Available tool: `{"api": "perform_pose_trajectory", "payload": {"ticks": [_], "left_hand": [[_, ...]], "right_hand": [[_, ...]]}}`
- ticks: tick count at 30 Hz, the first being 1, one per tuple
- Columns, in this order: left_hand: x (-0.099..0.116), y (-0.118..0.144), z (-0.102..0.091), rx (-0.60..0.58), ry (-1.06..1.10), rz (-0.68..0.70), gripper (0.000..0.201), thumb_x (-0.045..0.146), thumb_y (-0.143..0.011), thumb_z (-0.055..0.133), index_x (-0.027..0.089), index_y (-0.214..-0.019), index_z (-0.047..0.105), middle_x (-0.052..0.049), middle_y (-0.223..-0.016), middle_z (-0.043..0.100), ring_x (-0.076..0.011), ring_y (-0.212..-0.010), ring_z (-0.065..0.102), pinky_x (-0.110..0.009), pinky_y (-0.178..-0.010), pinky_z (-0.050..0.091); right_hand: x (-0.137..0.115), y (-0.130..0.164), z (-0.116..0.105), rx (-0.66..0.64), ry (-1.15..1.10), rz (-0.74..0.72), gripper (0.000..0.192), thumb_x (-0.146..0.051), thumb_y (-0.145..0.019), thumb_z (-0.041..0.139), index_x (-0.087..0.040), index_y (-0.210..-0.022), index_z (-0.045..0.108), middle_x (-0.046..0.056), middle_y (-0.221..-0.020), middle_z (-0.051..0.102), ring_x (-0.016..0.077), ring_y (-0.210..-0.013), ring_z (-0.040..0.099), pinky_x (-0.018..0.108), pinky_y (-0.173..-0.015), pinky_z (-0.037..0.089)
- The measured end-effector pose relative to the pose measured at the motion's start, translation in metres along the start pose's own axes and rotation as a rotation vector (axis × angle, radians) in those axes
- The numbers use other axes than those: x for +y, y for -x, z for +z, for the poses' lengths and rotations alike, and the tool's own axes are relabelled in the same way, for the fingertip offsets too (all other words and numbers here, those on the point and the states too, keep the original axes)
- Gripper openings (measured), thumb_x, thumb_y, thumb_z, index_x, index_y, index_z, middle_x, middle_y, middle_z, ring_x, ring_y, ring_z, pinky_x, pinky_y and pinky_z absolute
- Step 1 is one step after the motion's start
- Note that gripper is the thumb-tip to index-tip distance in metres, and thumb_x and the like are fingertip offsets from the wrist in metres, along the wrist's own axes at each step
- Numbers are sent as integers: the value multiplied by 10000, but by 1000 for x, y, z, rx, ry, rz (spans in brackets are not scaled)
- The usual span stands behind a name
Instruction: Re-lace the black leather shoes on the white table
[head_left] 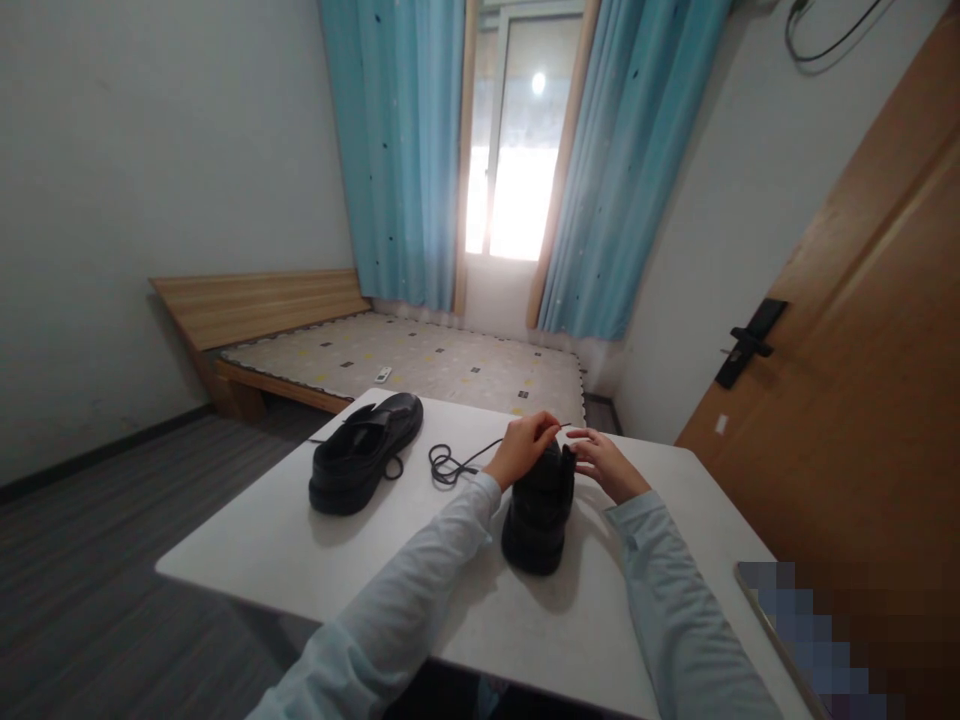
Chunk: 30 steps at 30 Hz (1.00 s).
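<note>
A black shoe (538, 520) stands on the white table (300, 560), heel toward me. My left hand (523, 447) pinches a black shoelace (457, 463) above the shoe's top; the lace trails left onto the table in loose loops. My right hand (606, 462) rests against the shoe's upper right side with fingers bent toward the lace end. A second black shoe (364, 452) lies further left on the table, its own lace loose beside it. Both arms wear pale blue sleeves.
Behind the table lies a low wooden bed (390, 355) with a patterned mattress and a small white remote. Blue curtains (397, 150) frame a bright window. A wooden door (862, 350) with a black handle stands at the right. A blurred patch covers the lower right corner.
</note>
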<state>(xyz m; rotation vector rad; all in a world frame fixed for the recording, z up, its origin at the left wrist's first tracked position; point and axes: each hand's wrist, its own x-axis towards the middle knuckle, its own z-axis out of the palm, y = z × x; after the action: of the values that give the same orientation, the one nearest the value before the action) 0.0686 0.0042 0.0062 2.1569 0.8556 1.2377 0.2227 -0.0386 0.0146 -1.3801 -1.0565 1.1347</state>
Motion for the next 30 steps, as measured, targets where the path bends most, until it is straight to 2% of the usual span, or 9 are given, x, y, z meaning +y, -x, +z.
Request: {"api": "perform_pose_trajectory", "payload": {"ticks": [6, 15, 19, 24, 30], "left_hand": [[-1, 1, 6, -118, -261, 88, 109, 190, -798, 537, 157, -794, 641, -31, -783, 594, -121, -721, 562, -228, -715, 441], [1, 4, 10, -195, -560, 188, 158, 123, -831, 457, 135, -864, 611, -73, -869, 582, -158, -841, 555, -255, -797, 443], [-1, 3, 10, -244, -611, 247, 173, 151, -858, 444, 134, -858, 616, -71, -865, 588, -160, -869, 551, -262, -827, 435], [-3, 3, 11, -252, -630, 300, 167, 174, -866, 452, 145, -835, 614, -61, -841, 583, -160, -834, 549, -274, -806, 437], [-2, 4, 12, -238, -626, 280, 166, 180, -856, 476, 142, -842, 636, -76, -851, 593, -176, -854, 553, -287, -815, 436]], "right_hand": [[2, -3, -19, -180, -179, 45, 254, -95, -598, 633, -191, -828, 581, -9, -685, 632, 114, -647, 597, 243, -618, 494], [8, -7, -30, -243, -216, 67, 239, -72, -591, 627, -176, -806, 616, 14, -724, 670, 107, -664, 623, 237, -649, 505], [8, -7, -31, -238, -226, 68, 246, -63, -582, 621, -172, -802, 628, 19, -732, 671, 111, -684, 625, 236, -659, 505], [7, -6, -29, -209, -218, 79, 236, -65, -573, 624, -172, -783, 633, 11, -734, 653, 107, -678, 610, 242, -662, 501], [8, -5, -21, -204, -172, 37, 199, -146, -594, 634, -183, -789, 621, 2, -733, 633, 120, -677, 587, 260, -630, 491]]}}
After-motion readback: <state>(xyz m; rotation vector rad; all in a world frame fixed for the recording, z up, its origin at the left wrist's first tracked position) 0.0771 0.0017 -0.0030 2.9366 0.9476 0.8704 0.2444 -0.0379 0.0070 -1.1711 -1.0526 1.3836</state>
